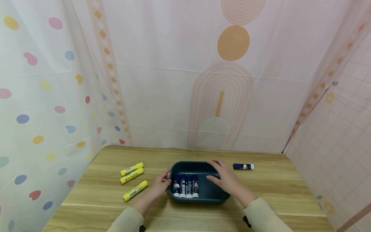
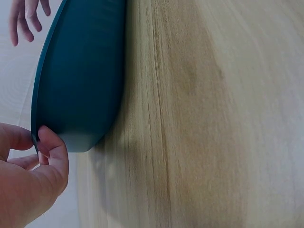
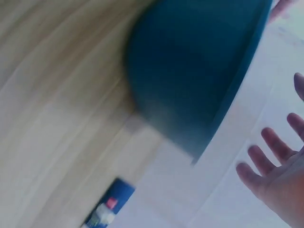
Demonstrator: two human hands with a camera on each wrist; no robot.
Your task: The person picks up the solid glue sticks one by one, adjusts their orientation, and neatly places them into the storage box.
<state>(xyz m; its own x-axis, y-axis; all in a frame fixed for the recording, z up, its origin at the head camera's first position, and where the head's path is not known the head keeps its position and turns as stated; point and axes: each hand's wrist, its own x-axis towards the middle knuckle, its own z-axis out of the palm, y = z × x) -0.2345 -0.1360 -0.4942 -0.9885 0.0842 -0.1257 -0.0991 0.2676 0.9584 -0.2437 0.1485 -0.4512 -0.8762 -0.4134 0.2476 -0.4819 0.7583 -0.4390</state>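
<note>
A dark teal plastic tray (image 1: 213,201) sits on the wooden table, holding a row of several navy glue sticks (image 1: 183,186) with white ends in its left part. My left hand (image 1: 161,184) pinches the tray's left rim between thumb and fingers, as the left wrist view also shows. Over the right part of the tray is my right hand (image 1: 224,177), its fingers spread and nothing in them. In the right wrist view those fingers (image 3: 274,147) stand apart from the tray wall. Another navy glue stick (image 1: 243,166) lies on the table to the right.
Three yellow glue sticks (image 1: 135,190) lie left of the tray, two of them side by side farther back. The wooden table (image 1: 278,190) ends at the back against a patterned curtain (image 1: 162,106). Fabric also hangs along the left and right sides.
</note>
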